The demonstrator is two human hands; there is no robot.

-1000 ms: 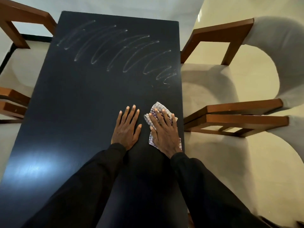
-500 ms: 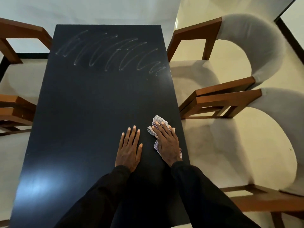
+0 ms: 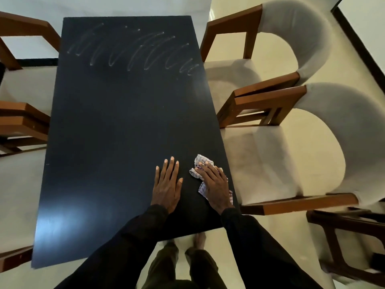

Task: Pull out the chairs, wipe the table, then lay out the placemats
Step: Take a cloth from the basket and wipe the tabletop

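While right hand (image 3: 214, 185) presses flat, fingers straight, on checked cloth (image 3: 200, 163) near table's right edge, left hand (image 3: 166, 184) lies just beside it, palm down, fingers spread, holding nothing. Black table (image 3: 116, 126): pale zigzag wipe streaks (image 3: 135, 53) across far end, sheen at near left corner. Two cushioned wooden chairs (image 3: 291, 130) stand apart from right side, more chairs at left. Cream floor.

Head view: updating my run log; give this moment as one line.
step: wipe table | right hand: pressing cloth near right edge | left hand: flat on table | chairs: pulled out
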